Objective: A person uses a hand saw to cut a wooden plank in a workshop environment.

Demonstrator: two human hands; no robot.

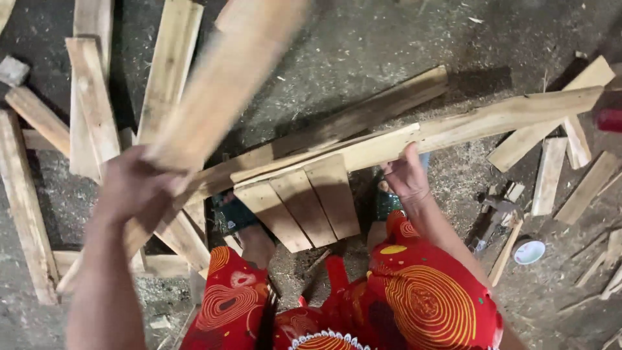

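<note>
We hold wood in both hands over a dusty floor.

Our left hand (pixel 139 188) is shut tight around a blurry wood plank (pixel 223 84) that points up and away from us. Our right hand (pixel 405 175) grips the edge of a long board (pixel 453 129) that has three short slats (pixel 304 204) fixed under it. More loose planks (pixel 94 97) lie on the floor (pixel 363 39) to the left. A hammer (pixel 492 217) and a small white lid (pixel 529 251) lie to the right, near our red patterned clothes (pixel 414 298).
</note>
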